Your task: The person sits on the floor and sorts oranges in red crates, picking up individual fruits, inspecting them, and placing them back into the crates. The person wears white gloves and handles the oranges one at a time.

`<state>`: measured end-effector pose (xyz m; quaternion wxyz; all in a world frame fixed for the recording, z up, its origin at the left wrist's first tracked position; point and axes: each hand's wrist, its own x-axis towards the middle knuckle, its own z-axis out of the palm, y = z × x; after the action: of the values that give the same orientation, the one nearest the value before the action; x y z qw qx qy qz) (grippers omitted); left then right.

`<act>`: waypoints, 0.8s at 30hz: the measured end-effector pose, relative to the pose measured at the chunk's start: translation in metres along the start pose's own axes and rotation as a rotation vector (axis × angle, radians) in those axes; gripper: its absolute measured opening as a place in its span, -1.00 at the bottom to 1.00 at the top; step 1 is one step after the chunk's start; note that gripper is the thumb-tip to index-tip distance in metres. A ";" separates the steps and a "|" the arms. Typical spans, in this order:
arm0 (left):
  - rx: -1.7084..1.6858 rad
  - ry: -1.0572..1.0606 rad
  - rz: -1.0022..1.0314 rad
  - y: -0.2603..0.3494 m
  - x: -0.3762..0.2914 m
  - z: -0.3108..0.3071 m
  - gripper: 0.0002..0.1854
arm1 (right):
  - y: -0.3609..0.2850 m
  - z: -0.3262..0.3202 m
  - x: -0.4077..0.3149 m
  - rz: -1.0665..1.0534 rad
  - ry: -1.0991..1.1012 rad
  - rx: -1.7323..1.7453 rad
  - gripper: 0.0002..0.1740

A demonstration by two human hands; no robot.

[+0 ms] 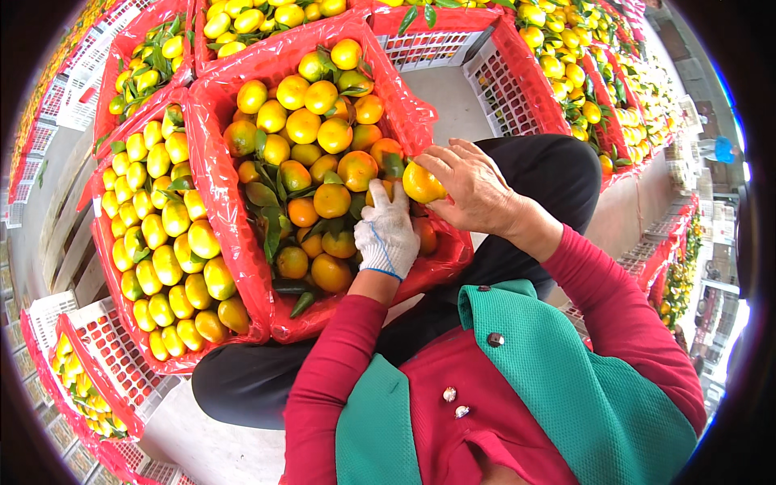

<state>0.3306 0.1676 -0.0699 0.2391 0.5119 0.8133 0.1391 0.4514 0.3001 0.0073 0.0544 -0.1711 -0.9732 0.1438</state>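
My bare right hand [471,185] grips a yellow-orange mandarin [422,182] above the near right edge of a crate lined with red plastic film [213,200]. Inside that crate lie loose mandarins [304,125], some with green leaves [272,227]. In a white knit glove with a blue cuff edge, my left hand [388,233] reaches down among the fruit. Its fingers point away from me and touch mandarins there; whether they hold one is hidden. A dark green-handled tool [301,303], only partly visible, seems to lie at the crate's near left corner.
On the left stands a crate of mandarins packed in neat rows [165,264]. A white plastic crate [506,91] with red film is at the upper right. More filled crates [561,54] line the right and back. My bent knees [548,176] flank the middle crate.
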 end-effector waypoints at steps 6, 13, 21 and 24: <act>-0.314 0.329 0.042 -0.038 -0.002 0.027 -0.45 | -0.010 0.025 -0.010 -0.144 -0.005 -0.138 -0.39; -0.083 0.068 0.030 -0.016 -0.007 0.021 -0.28 | 0.003 0.097 0.005 -0.253 -0.584 -0.487 -0.43; 0.015 0.068 0.180 -0.035 -0.013 0.021 -0.07 | -0.018 0.059 -0.006 -0.228 -0.052 -0.053 -0.74; -0.109 0.288 0.153 -0.066 -0.022 -0.040 -0.29 | -0.020 0.035 -0.012 -0.185 -0.029 0.095 -0.81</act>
<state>0.2667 0.1201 -0.0617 0.1365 0.5333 0.7890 0.2728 0.4511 0.2687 -0.0203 0.0614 -0.0756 -0.9776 0.1864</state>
